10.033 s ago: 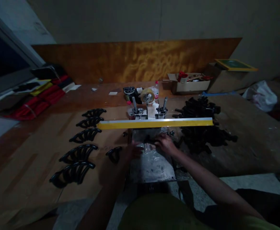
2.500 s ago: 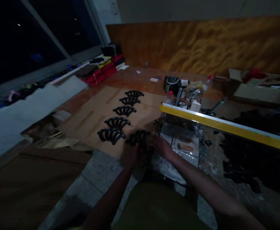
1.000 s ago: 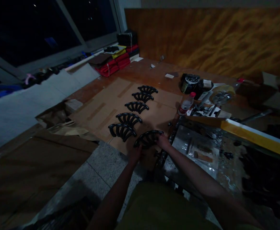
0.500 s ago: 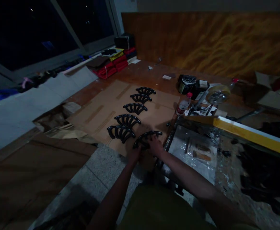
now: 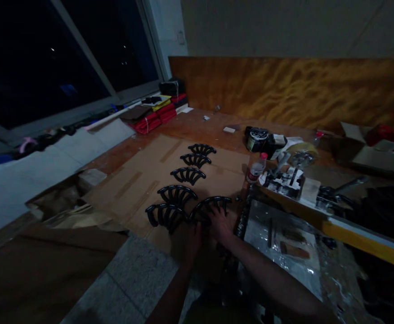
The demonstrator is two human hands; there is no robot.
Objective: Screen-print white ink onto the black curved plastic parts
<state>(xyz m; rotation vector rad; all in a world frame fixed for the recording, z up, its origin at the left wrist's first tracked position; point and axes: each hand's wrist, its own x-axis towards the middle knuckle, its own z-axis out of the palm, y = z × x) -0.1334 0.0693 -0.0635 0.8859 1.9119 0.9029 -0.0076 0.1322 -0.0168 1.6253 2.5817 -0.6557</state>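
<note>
Several glossy black fan-shaped pieces, each a curved bar with prongs, lie on a flat cardboard sheet (image 5: pixel 139 180). My right hand (image 5: pixel 221 226) grips the nearest right black fan-shaped piece (image 5: pixel 213 201), fingers over its prongs. At that piece's near left end is my left hand (image 5: pixel 194 238), its fingers closed at the edge and dim in shadow. Left of my hands lies another black fan-shaped piece (image 5: pixel 166 210), close against the held one. Behind it, a further fan-shaped piece (image 5: pixel 177 192) begins a row reaching back. The held piece's underside is hidden.
A red-capped bottle (image 5: pixel 257 168) stands right of the cardboard, near a tape dispenser (image 5: pixel 300 157) and a dark jar (image 5: pixel 257 139). A yellow-edged bar (image 5: pixel 352 236) crosses the right side. Red folded bundles (image 5: pixel 153 119) lie at the back left.
The camera view has tilted up, so the table sits lower in the picture. My hands remain at the same fan-shaped piece, with the right fingers spread a little further over it.
</note>
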